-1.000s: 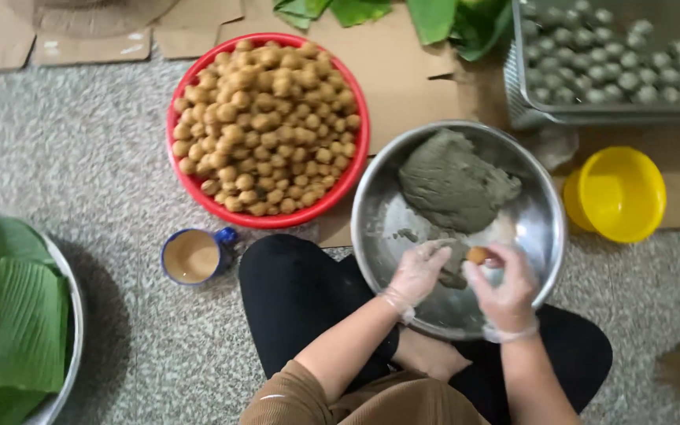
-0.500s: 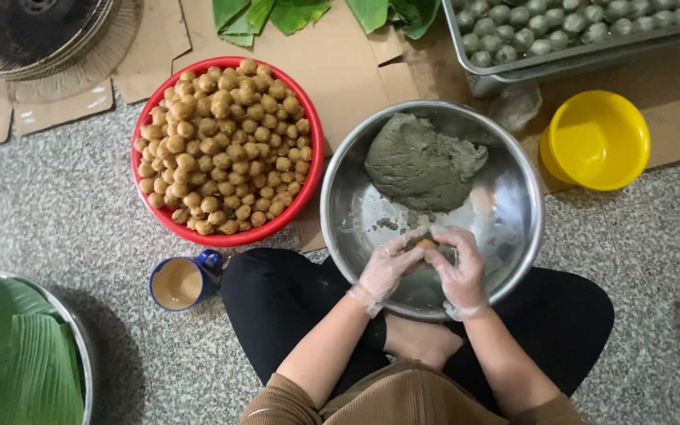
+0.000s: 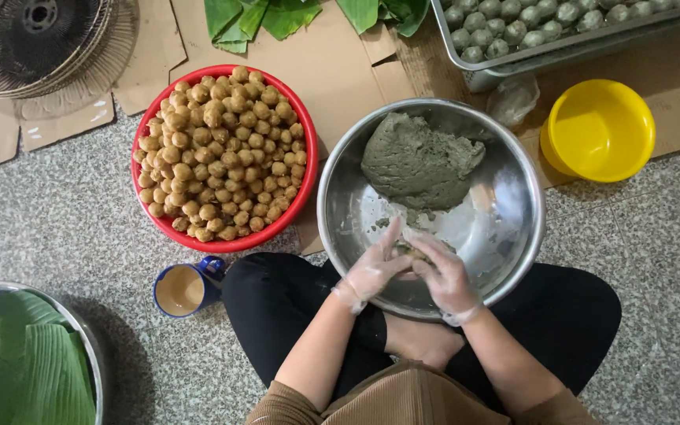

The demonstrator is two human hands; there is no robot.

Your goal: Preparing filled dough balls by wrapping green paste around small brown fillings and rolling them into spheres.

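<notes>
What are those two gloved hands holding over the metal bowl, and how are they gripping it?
A small lump of grey-green dough, cupped between the left hand and right hand, fingers wrapped around its sides. Most of it is hidden.

Both hands, left hand (image 3: 371, 271) and right hand (image 3: 446, 277), wear thin clear disposable gloves; clothing comprises brown ribbed sleeves and black trousers.

Two gloved hands, the left hand (image 3: 370, 271) and right hand (image 3: 444, 277), one round steel bowl (image 3: 513, 260), one red plastic basin (image 3: 297, 201), one yellow plastic bowl (image 3: 598, 130). One blue mug (image 3: 186, 288) and one metal tray (image 3: 513, 59); the brown balls (image 3: 218, 149) seem past a hundred.
</notes>
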